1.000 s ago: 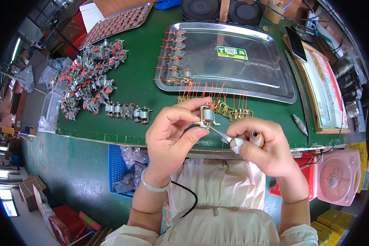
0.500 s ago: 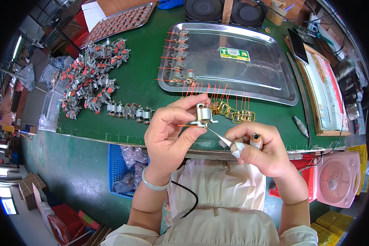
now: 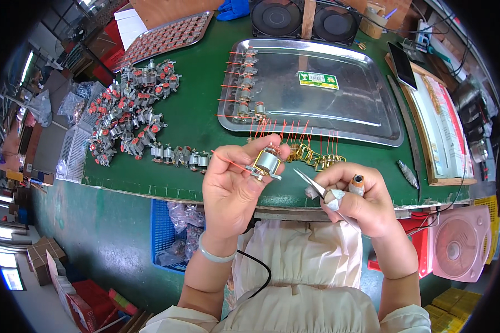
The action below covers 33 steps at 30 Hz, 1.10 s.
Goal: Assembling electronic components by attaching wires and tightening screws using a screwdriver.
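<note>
Silvery coil unit [image 3: 268, 161] sits tilted, pinched by the left hand [image 3: 228, 191] above the green table [image 3: 200, 72] near its front edge, presumably for access; just right, the right hand [image 3: 366, 208] grips tweezers [image 3: 316, 187], tips clear of it, a tube [image 3: 357, 183] tucked in curled fingers.

Green workbench [image 3: 200, 77], shiny metal tray [image 3: 316, 105], heap of small metal parts [image 3: 129, 114], brass-coloured frames [image 3: 303, 154] along the front

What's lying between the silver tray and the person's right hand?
In the head view, an uneven row of red-wired gold frames lies between the tray and the right hand.
</note>
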### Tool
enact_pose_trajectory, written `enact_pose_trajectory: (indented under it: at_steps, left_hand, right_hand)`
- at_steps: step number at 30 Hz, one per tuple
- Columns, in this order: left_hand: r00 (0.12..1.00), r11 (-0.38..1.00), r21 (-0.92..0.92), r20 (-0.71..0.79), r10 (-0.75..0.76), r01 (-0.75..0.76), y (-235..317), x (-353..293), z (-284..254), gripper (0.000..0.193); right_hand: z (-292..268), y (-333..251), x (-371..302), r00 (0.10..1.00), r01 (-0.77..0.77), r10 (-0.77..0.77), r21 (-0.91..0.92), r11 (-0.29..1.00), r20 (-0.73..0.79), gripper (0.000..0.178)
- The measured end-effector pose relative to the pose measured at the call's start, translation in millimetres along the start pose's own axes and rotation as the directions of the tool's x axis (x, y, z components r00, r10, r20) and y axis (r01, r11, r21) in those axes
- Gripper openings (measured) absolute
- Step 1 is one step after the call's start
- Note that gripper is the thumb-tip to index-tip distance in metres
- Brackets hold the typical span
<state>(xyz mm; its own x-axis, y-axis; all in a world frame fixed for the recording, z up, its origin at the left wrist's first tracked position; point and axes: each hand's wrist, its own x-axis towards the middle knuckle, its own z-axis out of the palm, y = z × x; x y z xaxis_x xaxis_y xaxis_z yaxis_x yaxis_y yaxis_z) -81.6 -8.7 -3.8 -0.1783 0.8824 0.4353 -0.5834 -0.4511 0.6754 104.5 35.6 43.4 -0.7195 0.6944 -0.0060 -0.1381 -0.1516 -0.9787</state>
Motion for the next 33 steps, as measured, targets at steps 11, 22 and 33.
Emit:
enact_pose_trajectory:
  at_steps: [11,22,33]
  left_hand:
    - [0.987,0.948,-0.278,0.000,-0.158,0.151,-6,-2,11,0.026]
    - [0.987,0.929,-0.333,0.036,-0.159,0.162,-10,-1,13,0.021]
    - [0.986,0.920,-0.357,0.062,-0.152,0.164,-9,-3,13,0.023]
  right_hand:
    - [4,10,10,0.997,-0.026,0.038,0.168,0.985,-0.071,0.021]
    - [5,20,10,0.999,-0.015,0.029,0.430,0.903,-0.027,0.021]
    - [10,23,8,0.995,-0.079,0.015,0.652,0.754,0.102,0.020]
